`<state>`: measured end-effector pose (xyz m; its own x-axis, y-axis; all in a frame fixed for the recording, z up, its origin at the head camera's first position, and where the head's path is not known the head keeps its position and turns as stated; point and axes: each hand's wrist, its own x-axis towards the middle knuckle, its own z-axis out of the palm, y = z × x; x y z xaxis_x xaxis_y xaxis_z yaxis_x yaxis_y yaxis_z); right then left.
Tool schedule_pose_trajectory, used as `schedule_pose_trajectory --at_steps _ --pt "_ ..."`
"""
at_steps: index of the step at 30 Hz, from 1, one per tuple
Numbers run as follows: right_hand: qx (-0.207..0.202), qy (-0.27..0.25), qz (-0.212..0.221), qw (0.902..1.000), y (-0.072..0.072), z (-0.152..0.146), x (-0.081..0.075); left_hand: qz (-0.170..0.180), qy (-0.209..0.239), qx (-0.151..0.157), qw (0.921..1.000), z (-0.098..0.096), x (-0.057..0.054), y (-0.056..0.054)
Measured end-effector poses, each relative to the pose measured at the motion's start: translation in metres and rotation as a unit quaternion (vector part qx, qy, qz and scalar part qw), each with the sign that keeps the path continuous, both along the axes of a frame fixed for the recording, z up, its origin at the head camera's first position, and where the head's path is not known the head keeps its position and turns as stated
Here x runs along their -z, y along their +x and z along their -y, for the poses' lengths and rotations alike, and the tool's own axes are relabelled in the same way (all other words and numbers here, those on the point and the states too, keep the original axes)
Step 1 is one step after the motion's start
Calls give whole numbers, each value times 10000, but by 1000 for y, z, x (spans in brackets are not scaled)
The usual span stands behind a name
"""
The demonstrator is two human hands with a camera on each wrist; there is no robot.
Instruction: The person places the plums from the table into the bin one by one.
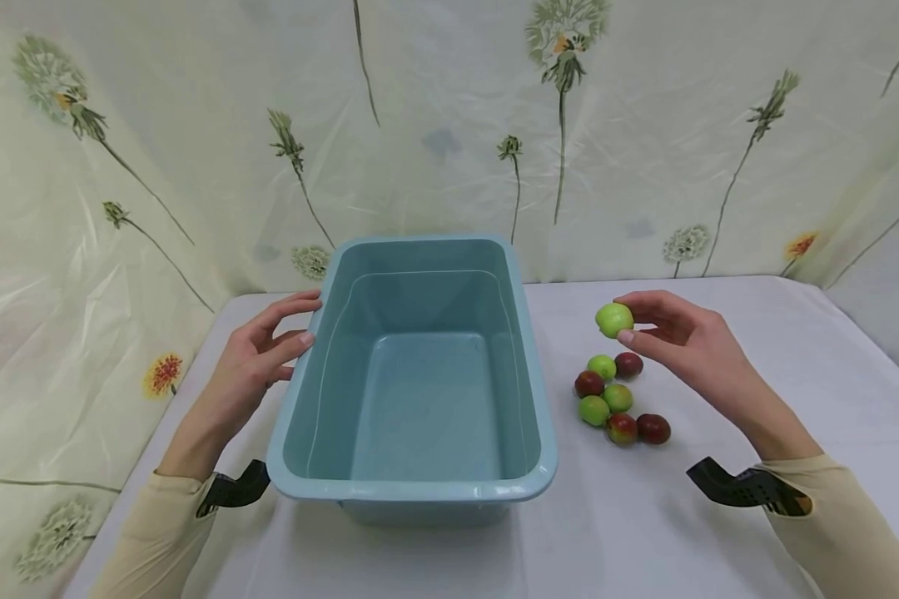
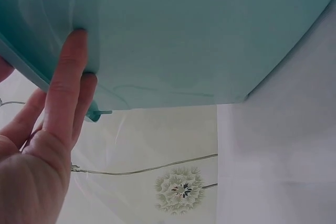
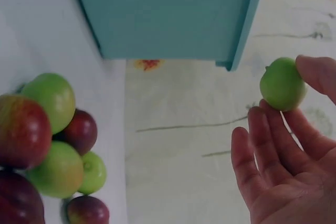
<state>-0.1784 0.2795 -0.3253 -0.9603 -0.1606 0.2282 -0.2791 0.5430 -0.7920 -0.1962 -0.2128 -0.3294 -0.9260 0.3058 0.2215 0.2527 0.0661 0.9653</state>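
A light-blue plastic basin (image 1: 434, 491) stands in the middle of the table, with nothing inside it in the head view. My left hand (image 1: 250, 353) touches its left rim; in the left wrist view straight fingers (image 2: 68, 77) rest against the outer wall below the rim. To the right of the basin, my right hand (image 1: 689, 341) pinches a small round green fruit (image 1: 614, 319) between thumb and fingertips, raised over the table. A stem nub shows on this fruit in the right wrist view. Close below the hand lies a group of small green fruits (image 1: 593, 410) and dark red fruits (image 1: 653, 428).
A white cloth (image 1: 719, 532) covers the table. Behind and to the left hangs a pale sheet (image 1: 434, 108) printed with dandelions. The fruit group lies a short way from the basin's right wall. Black straps (image 1: 742, 487) are worn at both wrists over beige sleeves.
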Motion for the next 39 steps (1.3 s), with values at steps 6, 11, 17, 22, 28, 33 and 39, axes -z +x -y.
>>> schedule_pose_trajectory --at_steps 6,11,17,22,28,33,39 --pt "-44 -272 -65 9996 -1 11 -12 37 75 5 10000 0 1 0" --pt "-165 -498 -229 9984 -3 22 -21 44 154 50 9999 0 0 0" --pt "-367 -732 -358 9960 -8 37 -29 -6 141 38 9999 0 1 0" --pt "-584 -936 -414 9930 -12 50 -35 7 115 18 9999 0 1 0" --pt "-878 -1069 -466 9893 -18 65 -41 23 57 -8 10000 0 2 0" --pt "-1235 -1182 -643 9832 -24 78 -43 3 -3 -11 10000 0 3 -1" --pt "-1487 -1167 -717 9794 -29 92 -45 5 20 -16 10000 0 3 -1"
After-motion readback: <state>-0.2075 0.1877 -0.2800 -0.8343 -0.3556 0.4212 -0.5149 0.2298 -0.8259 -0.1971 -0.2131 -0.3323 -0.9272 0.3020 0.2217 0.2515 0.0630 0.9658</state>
